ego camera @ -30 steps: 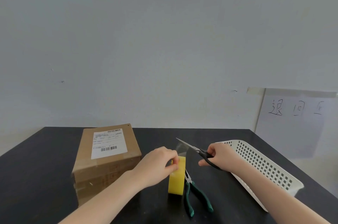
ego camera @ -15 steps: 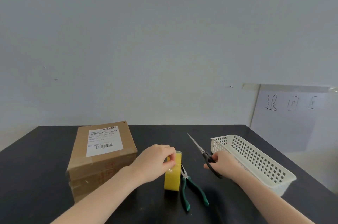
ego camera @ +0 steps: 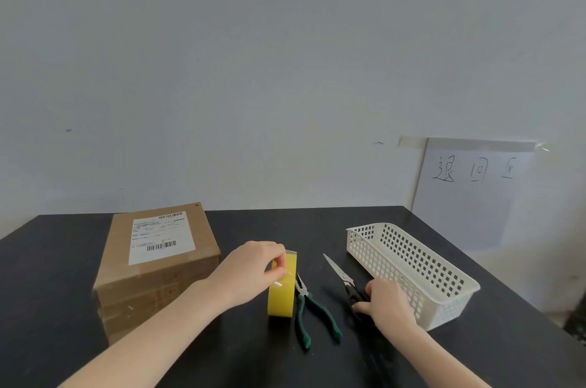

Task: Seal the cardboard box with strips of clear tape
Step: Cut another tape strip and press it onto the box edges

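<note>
Cardboard box (ego camera: 165, 276) sits on the left of the dark counter (ego camera: 47, 276): brown, flaps down, white barcode label (ego camera: 161, 237) on top, glossy tape along its near side. Just right of it, the left hand (ego camera: 250, 270) has its fingers pinching the top of the upright yellow tape roll (ego camera: 282, 299). The right hand (ego camera: 385, 299) grips the black handles of the scissors (ego camera: 341, 275), which lie flat on the counter.

Hands at tape roll and scissors
Left hand (ego camera: 250, 270) pinches the tape roll (ego camera: 282, 289) mid-frame; right hand (ego camera: 385, 300) holds scissors (ego camera: 344, 280) lying on the worktop (ego camera: 50, 292).
</note>
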Demonstrator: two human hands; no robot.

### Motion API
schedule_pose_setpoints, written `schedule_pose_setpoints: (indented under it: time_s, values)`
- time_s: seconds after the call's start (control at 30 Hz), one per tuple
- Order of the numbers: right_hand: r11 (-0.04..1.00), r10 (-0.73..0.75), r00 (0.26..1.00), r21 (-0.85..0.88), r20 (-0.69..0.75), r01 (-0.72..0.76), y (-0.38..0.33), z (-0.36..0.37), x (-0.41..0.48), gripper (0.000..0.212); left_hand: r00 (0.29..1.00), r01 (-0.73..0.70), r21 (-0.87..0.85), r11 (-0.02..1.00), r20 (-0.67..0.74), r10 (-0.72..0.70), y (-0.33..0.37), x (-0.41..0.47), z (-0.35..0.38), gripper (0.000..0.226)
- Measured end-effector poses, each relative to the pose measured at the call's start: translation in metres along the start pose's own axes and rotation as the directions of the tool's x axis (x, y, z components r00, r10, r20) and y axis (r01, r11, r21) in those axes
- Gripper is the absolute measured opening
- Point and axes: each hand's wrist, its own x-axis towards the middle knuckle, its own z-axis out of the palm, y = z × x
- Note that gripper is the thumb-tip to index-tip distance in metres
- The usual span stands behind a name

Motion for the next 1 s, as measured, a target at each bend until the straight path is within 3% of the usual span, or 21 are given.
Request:
schedule_pose_setpoints:
  time_s: [0.17,0.4,0.57,0.77,0.9,1.0]
  values:
    - [0.999,0.045,0.998,-0.028,-0.043,-0.046,0.002,0.005,-0.001,0.049,1.0,-0.002,0.001,1.0,-0.002,0.002,0.002,-0.002,0.001,0.008]
    - [0.993,0.099,0.994,-0.067,0.046,-0.095,-0.006,-0.001,0.007,0.048,1.0,0.001,0.003,1.0,0.019,-0.001,0.003,-0.004,0.0,0.007]
    - [0.992,0.048,0.999,-0.117,0.007,-0.047,-0.013,-0.003,0.001,0.043,0.999,0.006,0.0,1.0,0.036,-0.006,0.004,-0.007,0.0,0.007]
    - [0.985,-0.153,0.976,-0.102,-0.152,0.138,-0.023,-0.004,-0.001,0.019,0.999,0.019,-0.005,1.0,0.045,-0.019,0.007,-0.008,-0.004,0.009]
    - [0.916,-0.353,0.923,0.144,-0.154,0.375,-0.041,-0.002,0.008,0.027,0.999,0.017,-0.011,1.0,0.051,-0.016,0.009,-0.01,-0.006,0.008]
    - [0.868,-0.442,0.892,0.203,-0.095,0.452,-0.06,0.001,0.016,0.041,0.998,0.027,-0.047,0.999,0.057,-0.024,0.008,-0.011,-0.009,0.009]
